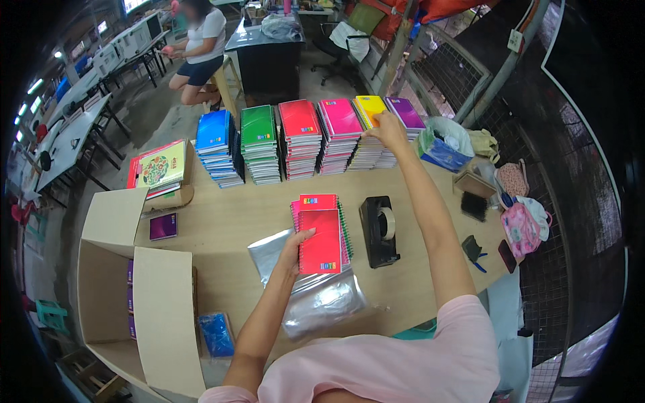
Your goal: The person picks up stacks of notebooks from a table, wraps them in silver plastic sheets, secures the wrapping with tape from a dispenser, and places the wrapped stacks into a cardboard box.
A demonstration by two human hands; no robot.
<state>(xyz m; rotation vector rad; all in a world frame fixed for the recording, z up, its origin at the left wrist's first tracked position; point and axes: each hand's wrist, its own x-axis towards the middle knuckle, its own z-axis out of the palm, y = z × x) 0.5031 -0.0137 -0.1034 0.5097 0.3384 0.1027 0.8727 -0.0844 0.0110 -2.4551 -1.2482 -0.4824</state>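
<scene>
My left hand (pixel 293 248) is closed on the left edge of a small red spiral notebook (pixel 320 236), thumb on its cover. Under it, more notebooks stick out unevenly, with red, pink and green edges showing. Beneath them, clear plastic sheets (pixel 322 305) lie on the table. My right arm reaches far across to the yellow notebook stack (pixel 369 104). There my right hand (pixel 388 131) grips the top yellow notebook at its near edge, with fingers on the cover. Beside it stand the pink stack (pixel 340 117) and the purple stack (pixel 405 114).
Blue (pixel 213 131), green (pixel 259 127) and red (pixel 299 119) notebook stacks continue the row leftward. A black tape dispenser (pixel 379 235) stands right of centre. An open carton (pixel 161 302) occupies the left, near a wrapped blue pack (pixel 216 334). A person (pixel 201 40) sits beyond the table.
</scene>
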